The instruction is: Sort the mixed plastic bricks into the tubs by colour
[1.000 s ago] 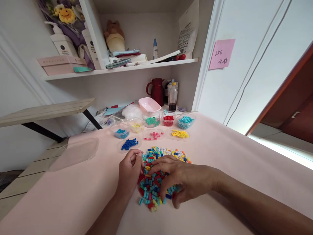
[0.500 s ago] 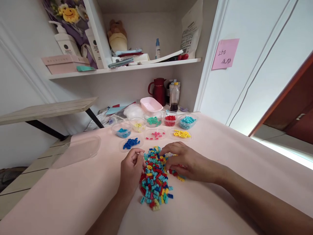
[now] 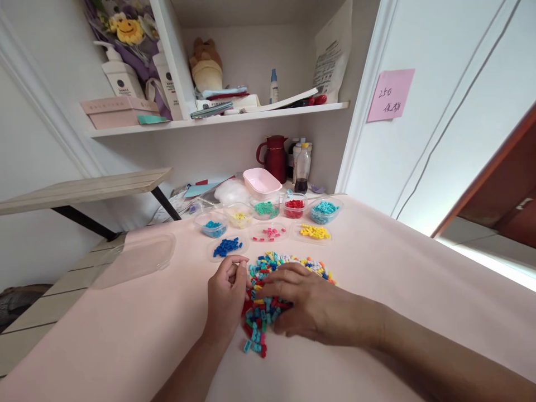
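Observation:
A mixed pile of small toy building bricks [image 3: 259, 318] in red, teal, yellow, blue and white lies on the pink tabletop. Against its left edge rests my left hand [image 3: 228, 287], closed, thumb and fingers curled together. Whatever its fingers may hold is hidden. My right hand [image 3: 304, 304] lies over the middle of the pile, palm down with fingers apart, touching the bricks and covering part of them. Beyond the pile sit sorted bricks: dark blue bricks [image 3: 227, 247], pink bricks [image 3: 271, 233] and yellow bricks [image 3: 315, 232], each on a shallow clear lid.
Behind the lids stand clear tubs with blue bricks [image 3: 213, 228], pale yellow bricks [image 3: 239, 219], green bricks [image 3: 266, 209], red bricks [image 3: 294, 207] and turquoise bricks [image 3: 325, 210]. Farther back are a pink basin [image 3: 262, 182], a red jug [image 3: 275, 159] and bottles. A clear lid [image 3: 138, 259] lies left.
My right hand has moved down and a little left across the pile, shifting bricks at the near end. White and orange bricks at the far right are now uncovered. My left hand stays put.

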`<state>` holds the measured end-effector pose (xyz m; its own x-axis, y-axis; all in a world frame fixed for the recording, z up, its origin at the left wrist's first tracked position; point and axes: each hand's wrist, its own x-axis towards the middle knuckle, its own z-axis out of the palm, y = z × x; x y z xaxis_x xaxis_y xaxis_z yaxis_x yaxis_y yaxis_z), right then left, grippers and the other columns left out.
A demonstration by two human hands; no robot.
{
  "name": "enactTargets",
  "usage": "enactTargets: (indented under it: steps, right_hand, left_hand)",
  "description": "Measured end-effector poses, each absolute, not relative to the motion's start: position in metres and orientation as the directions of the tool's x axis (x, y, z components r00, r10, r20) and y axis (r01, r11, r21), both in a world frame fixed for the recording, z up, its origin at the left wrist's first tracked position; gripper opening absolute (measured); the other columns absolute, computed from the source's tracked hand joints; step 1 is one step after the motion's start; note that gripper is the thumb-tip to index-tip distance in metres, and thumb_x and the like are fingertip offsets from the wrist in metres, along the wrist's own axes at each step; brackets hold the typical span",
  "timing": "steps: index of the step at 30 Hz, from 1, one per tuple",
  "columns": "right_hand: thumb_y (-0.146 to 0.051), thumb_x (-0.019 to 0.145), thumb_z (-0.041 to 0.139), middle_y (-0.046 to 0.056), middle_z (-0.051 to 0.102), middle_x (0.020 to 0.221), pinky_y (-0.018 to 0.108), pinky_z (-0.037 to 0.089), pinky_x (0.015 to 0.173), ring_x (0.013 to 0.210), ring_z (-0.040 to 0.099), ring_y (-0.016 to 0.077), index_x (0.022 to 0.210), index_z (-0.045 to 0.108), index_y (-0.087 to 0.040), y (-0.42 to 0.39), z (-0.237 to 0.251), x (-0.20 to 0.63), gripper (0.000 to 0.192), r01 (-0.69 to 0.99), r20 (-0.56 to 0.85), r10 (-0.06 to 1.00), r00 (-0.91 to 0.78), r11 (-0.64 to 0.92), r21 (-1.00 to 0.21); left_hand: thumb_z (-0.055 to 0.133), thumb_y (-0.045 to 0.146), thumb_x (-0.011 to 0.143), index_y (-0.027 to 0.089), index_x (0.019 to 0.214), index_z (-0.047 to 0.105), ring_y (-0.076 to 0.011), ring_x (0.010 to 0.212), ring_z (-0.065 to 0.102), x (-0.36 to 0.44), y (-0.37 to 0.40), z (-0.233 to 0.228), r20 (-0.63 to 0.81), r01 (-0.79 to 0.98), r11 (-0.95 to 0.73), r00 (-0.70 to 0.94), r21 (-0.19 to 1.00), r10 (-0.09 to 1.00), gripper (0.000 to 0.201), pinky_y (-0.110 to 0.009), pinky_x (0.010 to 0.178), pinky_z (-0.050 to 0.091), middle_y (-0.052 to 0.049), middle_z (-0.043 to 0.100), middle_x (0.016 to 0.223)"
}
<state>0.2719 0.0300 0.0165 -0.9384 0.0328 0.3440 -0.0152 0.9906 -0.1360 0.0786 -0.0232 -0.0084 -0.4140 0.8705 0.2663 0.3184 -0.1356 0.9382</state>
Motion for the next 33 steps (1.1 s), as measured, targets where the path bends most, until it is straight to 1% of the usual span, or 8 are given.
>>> enactTargets:
  steps: [6,10,13,19,21,23,28,33]
  right_hand:
    - [-0.027,0.089,0.056,0.007,0.057,0.128,0.043,0.035,0.098,0.116,0.049,0.0241,0.097,0.072,-0.027,0.063,0.025,0.295,0.017,0.169,0.399,0.225,-0.889,0.971,-0.171]
    - [-0.026,0.09,0.055,0.007,0.066,0.112,0.038,0.04,0.091,0.102,0.057,0.0208,0.097,0.071,-0.025,0.072,0.028,0.303,0.018,0.247,0.438,0.34,-0.832,0.935,-0.254]
    - [-0.024,0.091,0.052,0.005,0.071,0.098,0.033,0.045,0.083,0.091,0.061,0.0181,0.097,0.071,-0.024,0.073,0.029,0.305,0.02,0.304,0.437,0.432,-0.789,0.892,-0.333]
    - [-0.021,0.088,0.048,0.001,0.073,0.094,0.027,0.045,0.069,0.08,0.065,0.0168,0.097,0.07,-0.026,0.074,0.033,0.307,0.024,0.526,0.346,0.674,-0.652,0.732,-0.433]
    - [-0.022,0.087,0.048,0.0,0.073,0.09,0.026,0.043,0.064,0.077,0.065,0.0168,0.095,0.07,-0.026,0.077,0.034,0.309,0.024,0.606,0.303,0.733,-0.609,0.676,-0.419]
    - [-0.024,0.086,0.048,0.001,0.073,0.084,0.026,0.04,0.06,0.074,0.064,0.0174,0.09,0.071,-0.026,0.08,0.035,0.312,0.023,0.69,0.259,0.786,-0.561,0.617,-0.378]
    - [-0.028,0.084,0.051,0.002,0.071,0.077,0.025,0.031,0.052,0.069,0.061,0.0186,0.079,0.07,-0.026,0.087,0.038,0.32,0.019,0.861,0.183,0.89,-0.417,0.451,-0.233]
    - [-0.031,0.083,0.051,0.006,0.07,0.081,0.026,0.031,0.052,0.069,0.062,0.02,0.076,0.069,-0.023,0.091,0.036,0.327,0.022,0.908,0.12,0.926,-0.357,0.374,-0.189]
  left_hand:
    - [0.052,0.039,0.085,0.021,0.09,0.059,-0.0083,0.04,0.046,0.079,-0.025,-0.006,0.24,0.346,-0.101,-0.389,0.933,0.889,0.02,-0.018,0.042,0.04,0.007,0.052,0.053]
    - [0.054,0.041,0.084,0.021,0.092,0.059,-0.0095,0.043,0.049,0.079,-0.024,-0.006,0.236,0.353,-0.091,-0.393,0.931,0.889,0.021,-0.019,0.044,0.041,0.007,0.053,0.055]
    - [0.054,0.042,0.083,0.021,0.092,0.061,-0.0126,0.054,0.057,0.077,-0.022,-0.006,0.26,0.373,-0.086,-0.447,0.924,0.856,0.024,-0.021,0.053,0.046,0.004,0.06,0.064]
    - [0.055,0.037,0.081,0.021,0.091,0.065,-0.0218,0.086,0.065,0.067,-0.02,-0.01,0.327,0.456,-0.054,-0.546,0.888,0.772,0.022,-0.029,0.075,0.049,-0.004,0.07,0.092]
    - [0.054,0.036,0.08,0.022,0.09,0.066,-0.0231,0.093,0.063,0.064,-0.019,-0.01,0.358,0.498,-0.051,-0.544,0.865,0.759,0.02,-0.03,0.078,0.048,-0.005,0.069,0.099]
    - [0.054,0.036,0.079,0.022,0.088,0.066,-0.0233,0.093,0.063,0.063,-0.017,-0.011,0.36,0.509,-0.047,-0.538,0.859,0.762,0.02,-0.031,0.079,0.048,-0.005,0.068,0.099]
    - [0.056,0.043,0.077,0.021,0.089,0.065,-0.0216,0.072,0.064,0.064,-0.016,-0.01,0.222,0.433,0.025,-0.509,0.901,0.832,0.027,-0.03,0.066,0.049,-0.002,0.068,0.077]
    - [0.057,0.047,0.077,0.02,0.091,0.065,-0.02,0.069,0.063,0.062,-0.013,-0.017,0.224,0.432,-0.009,-0.45,0.902,0.865,0.031,-0.028,0.064,0.049,-0.002,0.067,0.075]
